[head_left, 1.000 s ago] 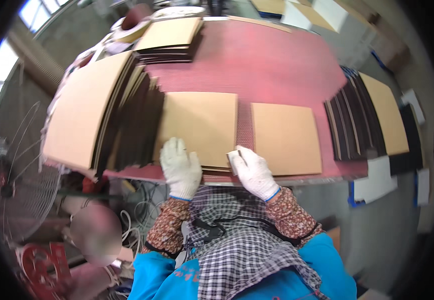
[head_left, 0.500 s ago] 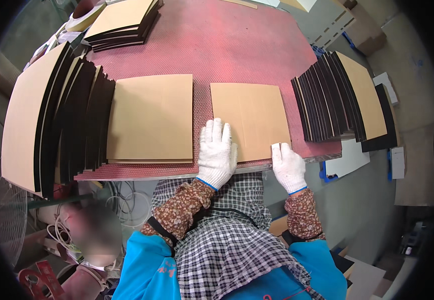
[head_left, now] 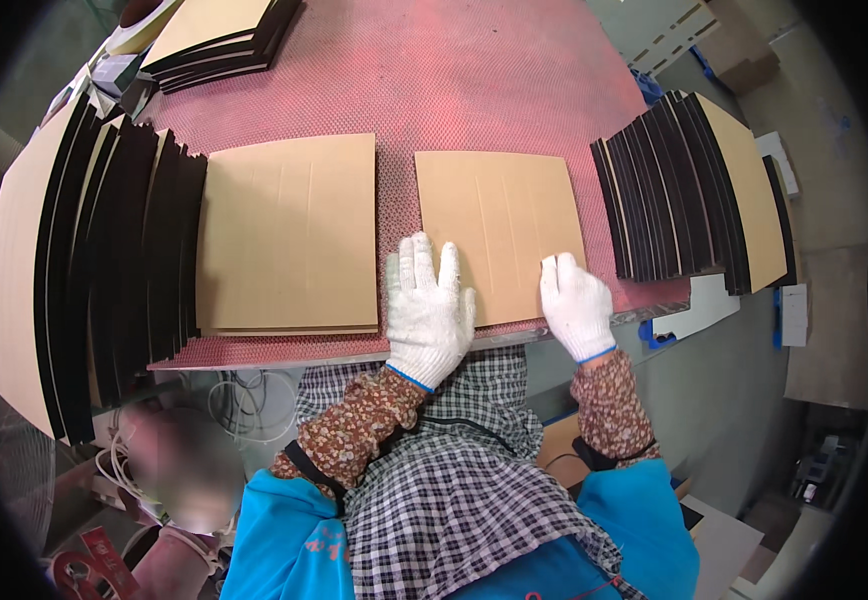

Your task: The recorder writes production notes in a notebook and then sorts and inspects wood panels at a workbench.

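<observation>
Both my hands wear white knit gloves. My left hand (head_left: 428, 312) lies flat with fingers spread along the near left edge of a tan cardboard sheet (head_left: 504, 215). Faint parallel crease lines run across this sheet. My right hand (head_left: 576, 310) rests on the sheet's near right corner area, its fingers curled and pressed together. Whatever those fingers hold, if anything, is hidden. Left of my hands lies another tan board (head_left: 294, 235), with at least one more beneath it; neither hand touches it.
A red textured mat (head_left: 474, 60) covers the table. A row of black-edged tan boards (head_left: 144, 240) leans at the left, another such row (head_left: 669, 190) at the right. A flat board stack (head_left: 219, 40) lies at the far left. Cables (head_left: 254, 405) hang below the front edge.
My right hand has slid slightly away from me along the sheet's right side. My left hand's fingers have spread wider. The view has shifted a little.
</observation>
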A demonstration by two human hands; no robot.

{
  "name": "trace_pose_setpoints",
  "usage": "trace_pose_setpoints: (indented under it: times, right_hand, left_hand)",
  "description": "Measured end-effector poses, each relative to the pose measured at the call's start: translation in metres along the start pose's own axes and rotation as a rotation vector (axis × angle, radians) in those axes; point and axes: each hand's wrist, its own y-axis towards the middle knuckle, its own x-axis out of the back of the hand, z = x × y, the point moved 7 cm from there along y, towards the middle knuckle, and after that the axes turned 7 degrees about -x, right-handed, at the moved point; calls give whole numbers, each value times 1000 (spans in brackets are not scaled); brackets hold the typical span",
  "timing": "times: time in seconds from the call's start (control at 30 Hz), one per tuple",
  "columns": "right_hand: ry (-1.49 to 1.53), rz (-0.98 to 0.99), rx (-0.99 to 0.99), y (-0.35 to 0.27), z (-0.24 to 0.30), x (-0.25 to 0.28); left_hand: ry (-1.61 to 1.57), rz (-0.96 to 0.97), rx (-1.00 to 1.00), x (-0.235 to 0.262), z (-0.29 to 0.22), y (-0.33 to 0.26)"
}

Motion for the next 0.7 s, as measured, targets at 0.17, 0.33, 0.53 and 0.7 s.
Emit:
trace_pose_setpoints:
  times: [0.17, 0.33, 0.53, 0.7]
  right_hand:
    - [52, 23, -72, 68, -9, -19]
    - [-41, -72, 99, 123, -14, -46]
    - [17, -11, 53, 130, -23, -55]
    - [115, 162, -193, 86, -17, -24]
  left_hand:
    - [5, 5, 1, -2, 0, -1]
    - [5, 12, 9, -4, 1, -2]
    - [13, 7, 15, -2, 1, -2]
    - [18, -22, 13, -8, 2, -4]
